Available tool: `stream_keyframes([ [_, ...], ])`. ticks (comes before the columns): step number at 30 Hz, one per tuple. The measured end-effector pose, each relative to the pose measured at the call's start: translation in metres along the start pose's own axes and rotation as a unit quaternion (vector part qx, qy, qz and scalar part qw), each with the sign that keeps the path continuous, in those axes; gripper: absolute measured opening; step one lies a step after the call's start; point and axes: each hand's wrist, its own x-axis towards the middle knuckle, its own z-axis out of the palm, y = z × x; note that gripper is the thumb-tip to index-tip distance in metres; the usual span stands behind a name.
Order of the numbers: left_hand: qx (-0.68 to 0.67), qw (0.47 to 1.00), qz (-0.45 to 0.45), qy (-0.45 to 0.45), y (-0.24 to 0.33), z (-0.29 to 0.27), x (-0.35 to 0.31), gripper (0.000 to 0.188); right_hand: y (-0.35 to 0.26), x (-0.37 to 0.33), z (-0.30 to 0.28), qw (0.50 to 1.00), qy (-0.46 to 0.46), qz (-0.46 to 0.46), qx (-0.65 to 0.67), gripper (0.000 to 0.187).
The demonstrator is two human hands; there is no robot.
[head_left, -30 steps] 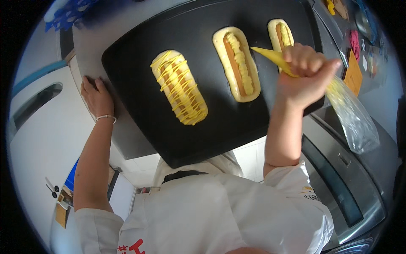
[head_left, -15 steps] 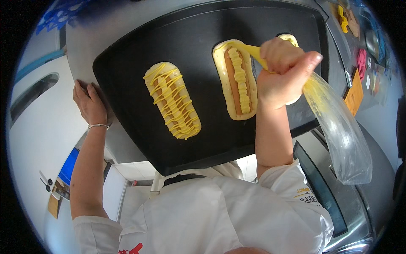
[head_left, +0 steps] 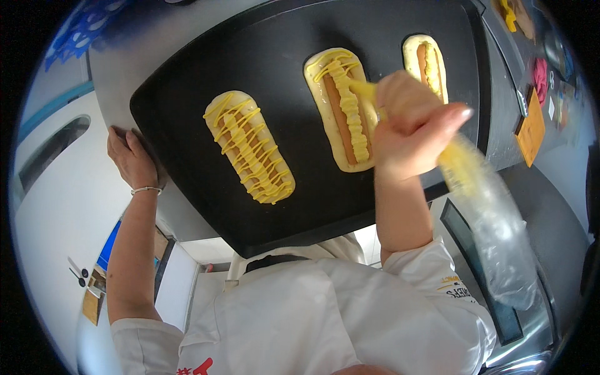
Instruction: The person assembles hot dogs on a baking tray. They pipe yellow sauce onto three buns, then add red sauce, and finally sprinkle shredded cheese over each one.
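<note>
My right hand (head_left: 412, 128) is closed in a fist around a clear plastic piping bag (head_left: 494, 215) of yellow sauce. Its tip points left over the middle dough piece (head_left: 320, 103), which carries a sausage and a wavy cream line. Thin yellow sauce strands cross its far end. On the left, another sausage dough (head_left: 250, 147) has yellow zigzags along its whole length. A third sausage dough (head_left: 410, 56) at the far right shows no zigzags on its visible part. All three lie on a black baking tray (head_left: 303, 209). My left hand (head_left: 132, 159) rests, fingers stretched, on the counter edge beside the tray.
The tray sits on a metal counter (head_left: 112, 69). Blue patterned material (head_left: 87, 28) is at the far left. To the right are a wooden board (head_left: 531, 131), a pink cloth (head_left: 540, 81) and a yellow item (head_left: 509, 15). A white door-like panel (head_left: 59, 181) stands at the left.
My right hand has shifted slightly left and nearer, with the bag swinging along. New sauce strands lie across the middle dough's far end. The right dough shows more. My left hand stays put.
</note>
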Motion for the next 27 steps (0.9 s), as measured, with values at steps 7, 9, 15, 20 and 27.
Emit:
stream_keyframes([
  [7,-0.002,1.0,-0.001,-0.005,-0.006,0.002,0.002,0.053,-0.009,0.0,-0.013,0.997,0.027,-0.016,-0.064,0.061],
  [9,-0.006,1.0,-0.006,-0.005,-0.004,0.0,0.001,0.053,-0.012,-0.008,-0.012,0.999,0.015,0.0,-0.032,0.061],
  [15,-0.026,1.0,-0.011,-0.007,-0.003,0.001,0.003,0.053,-0.018,-0.032,-0.005,0.997,0.05,0.004,-0.06,0.061],
  [20,-0.035,0.999,-0.004,-0.008,-0.002,0.001,0.003,0.054,-0.022,-0.035,-0.015,0.995,0.08,0.014,-0.064,0.062],
  [27,-0.022,1.0,0.01,-0.007,-0.006,0.001,0.004,0.055,-0.03,-0.045,-0.017,0.989,0.123,0.022,-0.076,0.064],
])
